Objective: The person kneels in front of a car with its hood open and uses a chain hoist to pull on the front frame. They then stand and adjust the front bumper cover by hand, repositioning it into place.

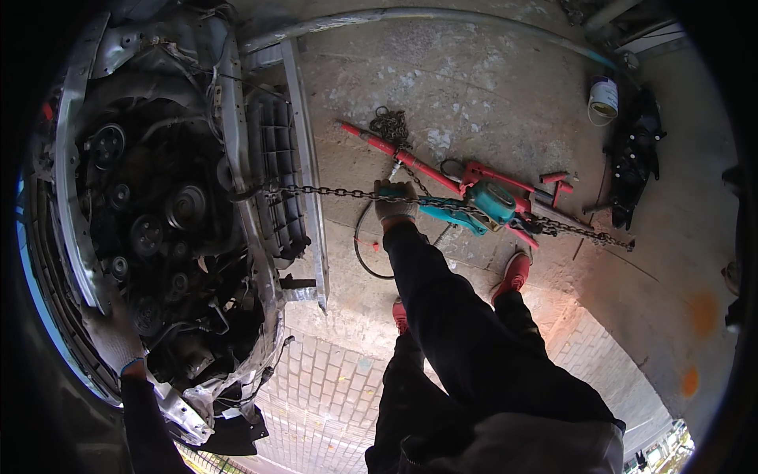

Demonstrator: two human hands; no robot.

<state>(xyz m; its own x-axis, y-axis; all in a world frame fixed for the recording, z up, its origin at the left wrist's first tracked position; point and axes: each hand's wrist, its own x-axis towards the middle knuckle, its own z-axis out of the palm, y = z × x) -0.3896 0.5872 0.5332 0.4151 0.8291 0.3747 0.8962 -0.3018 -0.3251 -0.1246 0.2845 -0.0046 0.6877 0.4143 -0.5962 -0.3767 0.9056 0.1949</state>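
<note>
My right hand (395, 203), in a pale work glove, closes round the end of the teal lever of a chain hoist (491, 201). The hoist hangs above the floor on a taut chain (328, 191), which runs left to the stripped car front. To its right, more chain (588, 231) reaches toward the floor. My left hand (114, 340), gloved too, grips the metal rail (77, 237) at the edge of the engine bay. The rail partly hides its fingers.
Pulleys and hoses fill the engine bay (150, 229). Under the hoist lies a red pulling frame (430, 172) with a heap of chain (388, 125) and a black hose (359, 249). A white bucket (604, 99) and a black car part (634, 158) are at far right.
</note>
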